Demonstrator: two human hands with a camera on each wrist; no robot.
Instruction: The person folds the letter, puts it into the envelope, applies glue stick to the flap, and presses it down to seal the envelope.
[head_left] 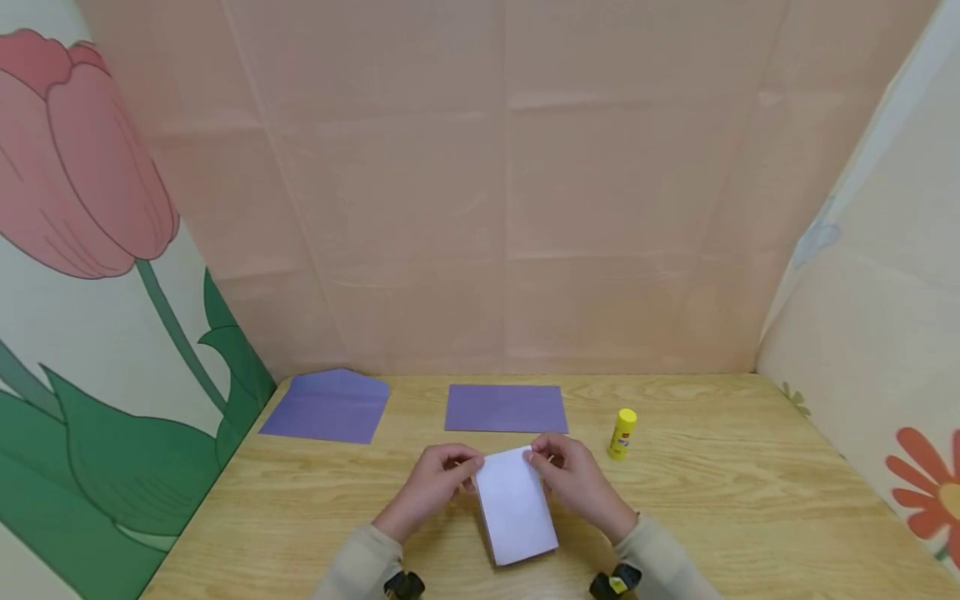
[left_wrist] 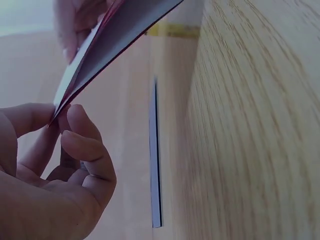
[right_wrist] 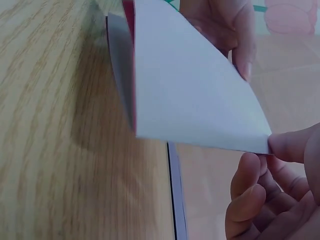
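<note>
A folded white paper card (head_left: 516,508) is held up at the near middle of the table, its white outer side toward the head camera. My left hand (head_left: 438,482) pinches its far left corner between thumb and fingers. At the far right corner, the thumb and fingers of my right hand (head_left: 577,479) pinch it too. The left wrist view shows the layers of the card (left_wrist: 115,45) parting like a narrow V, with dark red along the edges. In the right wrist view the card (right_wrist: 185,85) is tilted over the wood, with a red strip showing along its side.
Behind the card lies a flat purple rectangle (head_left: 506,408) of paper. A purple envelope (head_left: 330,406) with its pointed flap raised lies at the far left. To the right, a yellow glue stick (head_left: 623,433) stands upright on the wooden table (head_left: 735,483). Covered walls enclose the back and sides.
</note>
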